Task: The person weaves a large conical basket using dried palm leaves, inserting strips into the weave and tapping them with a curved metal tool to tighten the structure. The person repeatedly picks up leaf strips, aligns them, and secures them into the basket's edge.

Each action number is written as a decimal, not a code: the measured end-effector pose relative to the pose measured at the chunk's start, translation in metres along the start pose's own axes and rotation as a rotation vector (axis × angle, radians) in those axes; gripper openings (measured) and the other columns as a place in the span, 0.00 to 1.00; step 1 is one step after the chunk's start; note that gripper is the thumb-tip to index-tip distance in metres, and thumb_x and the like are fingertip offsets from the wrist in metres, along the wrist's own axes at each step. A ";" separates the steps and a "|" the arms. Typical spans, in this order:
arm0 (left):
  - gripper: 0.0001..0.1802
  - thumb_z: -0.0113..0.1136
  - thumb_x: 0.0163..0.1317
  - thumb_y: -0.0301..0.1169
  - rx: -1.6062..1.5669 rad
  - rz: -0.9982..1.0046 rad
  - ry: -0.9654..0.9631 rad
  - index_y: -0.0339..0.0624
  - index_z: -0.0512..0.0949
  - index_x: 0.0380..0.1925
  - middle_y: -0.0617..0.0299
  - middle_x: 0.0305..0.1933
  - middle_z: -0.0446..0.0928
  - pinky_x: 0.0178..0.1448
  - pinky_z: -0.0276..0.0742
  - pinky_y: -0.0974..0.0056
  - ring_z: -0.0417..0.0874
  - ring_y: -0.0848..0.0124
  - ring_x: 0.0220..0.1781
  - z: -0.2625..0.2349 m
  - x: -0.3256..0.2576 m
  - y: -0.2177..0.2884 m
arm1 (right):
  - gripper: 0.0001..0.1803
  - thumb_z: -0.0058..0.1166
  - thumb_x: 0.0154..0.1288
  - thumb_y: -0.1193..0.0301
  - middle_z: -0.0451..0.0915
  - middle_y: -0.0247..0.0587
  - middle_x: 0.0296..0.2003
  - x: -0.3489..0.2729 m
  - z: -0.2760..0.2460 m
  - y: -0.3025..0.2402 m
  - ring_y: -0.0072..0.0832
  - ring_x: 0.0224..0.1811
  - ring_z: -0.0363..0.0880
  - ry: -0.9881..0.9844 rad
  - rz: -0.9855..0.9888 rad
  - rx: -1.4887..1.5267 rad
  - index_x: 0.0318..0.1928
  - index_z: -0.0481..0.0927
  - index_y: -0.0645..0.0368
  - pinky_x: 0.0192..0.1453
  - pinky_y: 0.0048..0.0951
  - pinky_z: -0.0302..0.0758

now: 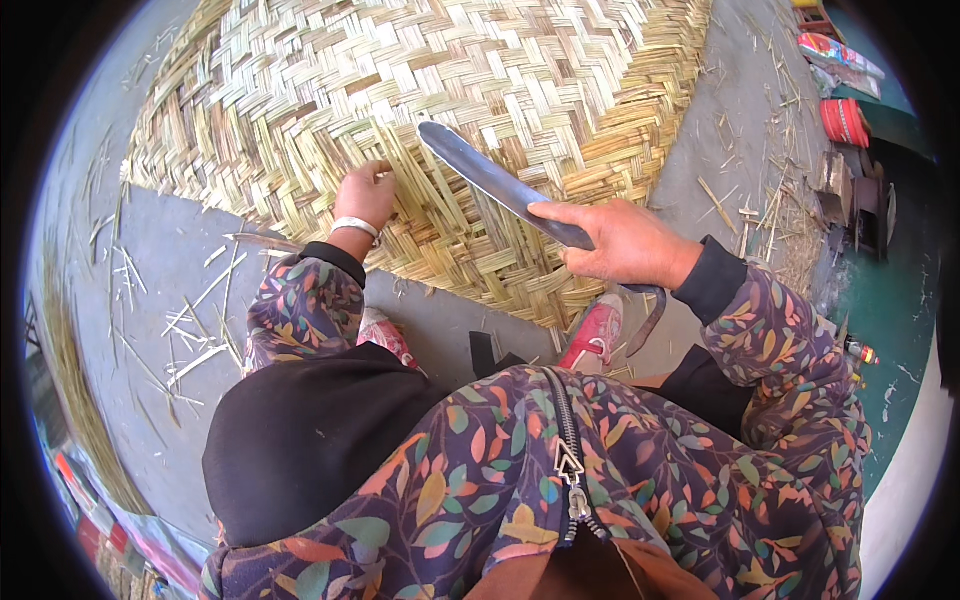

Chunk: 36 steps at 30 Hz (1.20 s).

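A large woven straw mat (470, 60) with a herringbone pattern lies on the floor before me. Several strips (415, 170) stick up loose from its weave. My left hand (364, 198), a pale bangle (357, 226) at its wrist, is at the mat's near left part beside these strips. Its fingers are curled closed, and what they hold, if anything, is hidden. In my right hand (630, 242) is a long, curved, grey metal blade (490, 180) with a rounded tip. The blade slants up and left over the mat; a brown curved tail (652, 322) hangs below the hand.
My pink shoes (594, 335) stand at the mat's near edge. Straw scraps (195, 340) litter the grey floor on both sides. A bundle of long stalks (85, 390) lies at the far left. On the right are a red roll (845, 122) and a dark block-like object (872, 215).
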<state>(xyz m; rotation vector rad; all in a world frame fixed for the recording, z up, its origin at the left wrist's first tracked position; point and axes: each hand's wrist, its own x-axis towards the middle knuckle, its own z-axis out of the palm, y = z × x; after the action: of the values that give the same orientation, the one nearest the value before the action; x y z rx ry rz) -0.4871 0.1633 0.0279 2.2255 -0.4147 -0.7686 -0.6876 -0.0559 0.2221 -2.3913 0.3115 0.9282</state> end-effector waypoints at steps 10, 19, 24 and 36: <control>0.17 0.63 0.59 0.26 -0.938 -0.353 -0.196 0.35 0.72 0.47 0.62 0.33 0.78 0.29 0.79 0.69 0.83 0.73 0.29 -0.006 -0.013 0.012 | 0.33 0.55 0.59 0.66 0.80 0.40 0.34 0.020 0.027 0.023 0.21 0.33 0.73 -0.023 -0.195 0.501 0.67 0.68 0.48 0.43 0.26 0.72; 0.08 0.64 0.60 0.28 -0.647 -0.155 -0.276 0.38 0.76 0.37 0.63 0.28 0.81 0.22 0.73 0.73 0.82 0.76 0.22 0.001 -0.031 0.017 | 0.32 0.53 0.62 0.72 0.78 0.34 0.41 0.019 0.020 0.007 0.14 0.38 0.71 -0.130 -0.154 0.781 0.69 0.66 0.54 0.44 0.20 0.71; 0.10 0.64 0.60 0.28 -0.741 -0.195 -0.161 0.33 0.75 0.36 0.58 0.28 0.80 0.19 0.74 0.70 0.81 0.73 0.21 0.013 -0.028 0.013 | 0.33 0.53 0.63 0.72 0.75 0.30 0.33 0.012 0.008 -0.002 0.11 0.26 0.66 -0.272 -0.026 0.872 0.69 0.65 0.54 0.29 0.18 0.66; 0.05 0.60 0.58 0.25 -0.568 -0.190 -0.103 0.35 0.75 0.31 0.59 0.22 0.79 0.18 0.75 0.70 0.81 0.72 0.19 0.014 -0.017 0.012 | 0.32 0.51 0.66 0.70 0.68 0.23 0.21 0.012 0.029 -0.003 0.12 0.19 0.62 -0.483 -0.052 1.079 0.71 0.62 0.54 0.24 0.19 0.64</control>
<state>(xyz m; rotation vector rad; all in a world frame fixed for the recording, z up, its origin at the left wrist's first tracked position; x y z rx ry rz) -0.5098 0.1559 0.0363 1.7094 -0.0186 -0.9651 -0.6939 -0.0371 0.1970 -1.1571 0.4150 0.9376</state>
